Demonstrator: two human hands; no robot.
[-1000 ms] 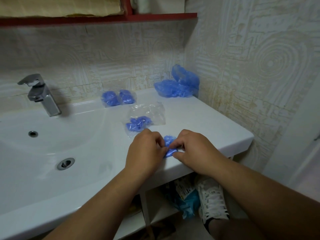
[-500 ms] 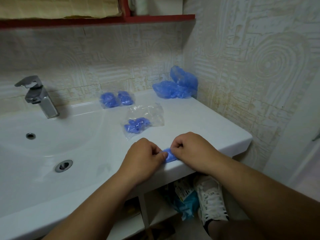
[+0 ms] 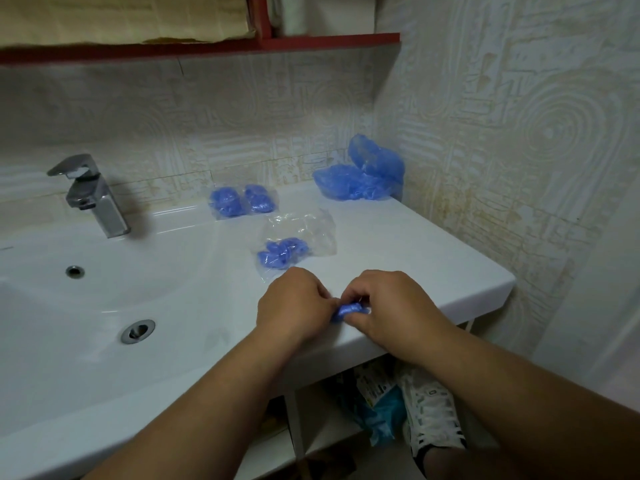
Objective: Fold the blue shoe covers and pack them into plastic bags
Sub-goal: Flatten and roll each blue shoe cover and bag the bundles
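Left hand (image 3: 294, 306) and right hand (image 3: 391, 306) pinch a folded blue shoe cover (image 3: 347, 311) above the sink counter (image 3: 433, 258).

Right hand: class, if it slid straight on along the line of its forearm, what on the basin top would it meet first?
Probably the plastic bag of folded covers, up and left of the right hand; the line seems to pass beyond the left hand, though depth is unclear.

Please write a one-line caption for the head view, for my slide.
Left hand and right hand pinch a folded blue shoe cover at the front edge of the white sink counter.
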